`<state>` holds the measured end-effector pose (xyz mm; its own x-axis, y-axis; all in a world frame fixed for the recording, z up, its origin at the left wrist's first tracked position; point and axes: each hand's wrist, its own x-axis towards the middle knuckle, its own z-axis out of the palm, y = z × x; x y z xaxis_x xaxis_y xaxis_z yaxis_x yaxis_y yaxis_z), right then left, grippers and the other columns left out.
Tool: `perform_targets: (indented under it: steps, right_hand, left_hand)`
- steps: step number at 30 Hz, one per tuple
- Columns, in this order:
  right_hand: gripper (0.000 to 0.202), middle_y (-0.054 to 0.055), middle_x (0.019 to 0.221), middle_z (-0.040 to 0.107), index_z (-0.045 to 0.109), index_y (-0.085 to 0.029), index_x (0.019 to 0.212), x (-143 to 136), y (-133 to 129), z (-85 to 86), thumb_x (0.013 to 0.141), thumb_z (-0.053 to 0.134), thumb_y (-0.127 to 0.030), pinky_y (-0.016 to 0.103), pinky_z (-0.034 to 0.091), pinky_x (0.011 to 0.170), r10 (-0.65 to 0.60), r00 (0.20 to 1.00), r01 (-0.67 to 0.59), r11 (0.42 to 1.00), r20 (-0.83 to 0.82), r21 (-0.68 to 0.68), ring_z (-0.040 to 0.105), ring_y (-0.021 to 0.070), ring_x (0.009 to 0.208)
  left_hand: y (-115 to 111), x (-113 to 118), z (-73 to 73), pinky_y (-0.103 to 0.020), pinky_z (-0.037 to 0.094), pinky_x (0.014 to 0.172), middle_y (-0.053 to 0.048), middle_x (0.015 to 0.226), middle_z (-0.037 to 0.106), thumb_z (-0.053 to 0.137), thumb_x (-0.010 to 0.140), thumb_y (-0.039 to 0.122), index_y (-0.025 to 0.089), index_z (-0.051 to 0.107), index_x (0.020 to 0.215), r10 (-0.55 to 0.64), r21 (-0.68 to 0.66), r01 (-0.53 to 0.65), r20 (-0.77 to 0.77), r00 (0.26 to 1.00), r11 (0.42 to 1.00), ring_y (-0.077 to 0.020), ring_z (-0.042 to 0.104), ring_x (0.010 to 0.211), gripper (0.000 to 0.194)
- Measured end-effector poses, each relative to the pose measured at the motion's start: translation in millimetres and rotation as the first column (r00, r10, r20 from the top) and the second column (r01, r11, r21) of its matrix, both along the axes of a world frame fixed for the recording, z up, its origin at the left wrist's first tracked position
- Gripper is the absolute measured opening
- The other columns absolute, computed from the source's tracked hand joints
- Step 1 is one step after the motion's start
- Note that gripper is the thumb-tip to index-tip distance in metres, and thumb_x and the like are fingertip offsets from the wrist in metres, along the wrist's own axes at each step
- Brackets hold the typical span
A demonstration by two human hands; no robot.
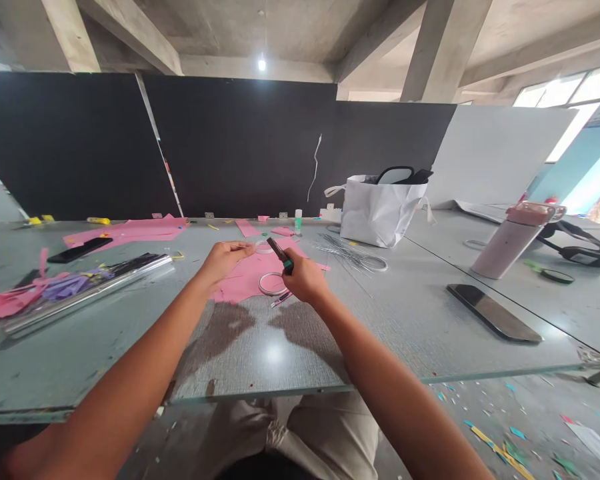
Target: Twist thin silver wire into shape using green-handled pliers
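My left hand is closed in a pinch, its fingertips at the edge of a small white ring. Wrapped round a black tool with a green part is my right hand; the tool's exact kind is hard to make out. Its dark end points up and left, close to the white ring. Both hands are above a pink paper sheet. On that sheet, below the tool, lies a second white ring. A small pink-and-black cutter rests beside it.
A glue stick stands behind the hands. Thin wires and a white bag are to the right, then a phone and pink bottle. A silver roll and paper scraps lie left.
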<state>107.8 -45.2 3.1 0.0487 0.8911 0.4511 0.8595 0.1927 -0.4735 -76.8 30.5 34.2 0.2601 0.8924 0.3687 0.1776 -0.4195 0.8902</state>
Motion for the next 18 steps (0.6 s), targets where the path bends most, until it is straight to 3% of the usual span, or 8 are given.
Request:
perform_targets:
  steps: [3, 6, 8, 10, 13, 14, 15, 18]
  right_hand:
    - [0.043, 0.009, 0.096, 0.071, 0.055, -0.023, 0.118, 1.7, -1.2, 1.7, 0.076, 0.051, -0.018, 0.03, 0.039, 0.067, -0.014, 0.988, 0.009, 0.999, 0.151, 0.03, 0.064, 0.0266, 0.082]
    - [0.044, 0.01, 0.103, 0.07, 0.054, -0.023, 0.12, 0.6, -0.7, 2.4, 0.076, 0.052, -0.018, 0.03, 0.04, 0.069, 0.006, 0.974, -0.016, 0.999, 0.226, 0.043, 0.064, 0.027, 0.087]
    - [0.041, 0.01, 0.1, 0.07, 0.054, -0.024, 0.118, -1.0, 0.9, 1.6, 0.078, 0.052, -0.019, 0.03, 0.04, 0.068, -0.038, 0.979, 0.039, 0.999, 0.2, 0.0, 0.064, 0.0266, 0.085]
    - [0.038, 0.011, 0.093, 0.07, 0.055, -0.023, 0.115, -0.7, 3.9, 0.0, 0.078, 0.05, -0.018, 0.031, 0.04, 0.066, -0.12, 0.985, 0.128, 0.99, 0.123, -0.066, 0.065, 0.0269, 0.082]
    - [0.032, 0.01, 0.087, 0.069, 0.058, -0.022, 0.106, 6.9, 9.5, -1.9, 0.076, 0.048, -0.015, 0.031, 0.041, 0.064, -0.205, 0.978, 0.201, 0.975, -0.035, -0.097, 0.064, 0.0262, 0.08]
    - [0.03, 0.009, 0.085, 0.067, 0.058, -0.022, 0.102, 10.9, 11.2, -2.0, 0.075, 0.048, -0.014, 0.031, 0.042, 0.064, -0.209, 0.972, 0.199, 0.975, -0.108, -0.099, 0.064, 0.0248, 0.078]
    - [0.027, 0.007, 0.08, 0.066, 0.058, -0.021, 0.098, 14.9, 12.7, -1.8, 0.073, 0.049, -0.013, 0.03, 0.043, 0.062, -0.198, 0.958, 0.178, 0.978, -0.205, -0.112, 0.063, 0.0227, 0.073]
    - [0.026, -0.003, 0.059, 0.052, 0.054, -0.022, 0.091, 23.3, 14.3, 0.1, 0.067, 0.05, -0.012, 0.027, 0.042, 0.052, -0.08, 0.802, -0.029, 0.985, -0.593, -0.172, 0.053, 0.0151, 0.051]
  left_hand:
    - [4.1, -6.2, 1.4, -0.03, 0.038, 0.065, -0.006, 0.073, 0.068, 0.083, 0.044, 0.047, 0.018, 0.073, 0.067, -0.079, -0.181, 0.078, 0.004, 0.997, 0.98, -0.015, 0.052, 0.067, 0.039]
    - [10.5, -13.6, 0.5, -0.03, 0.036, 0.061, -0.007, 0.072, 0.068, 0.081, 0.045, 0.047, 0.018, 0.072, 0.065, -0.139, -0.247, 0.119, -0.065, 0.988, 0.962, -0.0136, 0.049, 0.061, 0.036]
    - [13.1, -17.9, 0.5, -0.031, 0.036, 0.063, -0.008, 0.071, 0.068, 0.074, 0.056, 0.052, 0.019, 0.071, 0.063, -0.031, -0.117, 0.01, -0.179, 0.983, 0.993, -0.0166, 0.052, 0.062, 0.034]
    - [10.8, -19.7, 1.9, -0.034, 0.037, 0.067, -0.008, 0.066, 0.066, 0.064, 0.069, 0.054, 0.02, 0.067, 0.057, 0.191, 0.114, -0.167, -0.251, 0.949, 0.979, -0.0207, 0.056, 0.068, 0.036]
    - [-4.1, -13.1, 2.0, -0.034, 0.034, 0.07, -0.006, 0.063, 0.061, 0.05, 0.083, 0.047, 0.02, 0.058, 0.054, 0.452, 0.48, -0.302, -0.234, 0.861, 0.823, -0.0212, 0.056, 0.071, 0.04]
    - [-10.5, -8.1, -0.1, -0.033, 0.034, 0.069, -0.006, 0.062, 0.06, 0.046, 0.086, 0.044, 0.02, 0.057, 0.055, 0.472, 0.584, -0.255, -0.255, 0.844, 0.771, -0.0198, 0.055, 0.068, 0.041]
    - [-16.3, -2.2, -3.8, -0.031, 0.033, 0.067, -0.004, 0.06, 0.058, 0.043, 0.087, 0.043, 0.02, 0.055, 0.055, 0.431, 0.629, -0.152, -0.319, 0.844, 0.762, -0.018, 0.053, 0.064, 0.042]
    - [-23.3, 14.1, -20.1, -0.028, 0.031, 0.06, -0.001, 0.057, 0.058, 0.045, 0.087, 0.045, 0.021, 0.058, 0.059, 0.161, 0.487, 0.213, -0.617, 0.77, 0.847, -0.0153, 0.052, 0.059, 0.039]
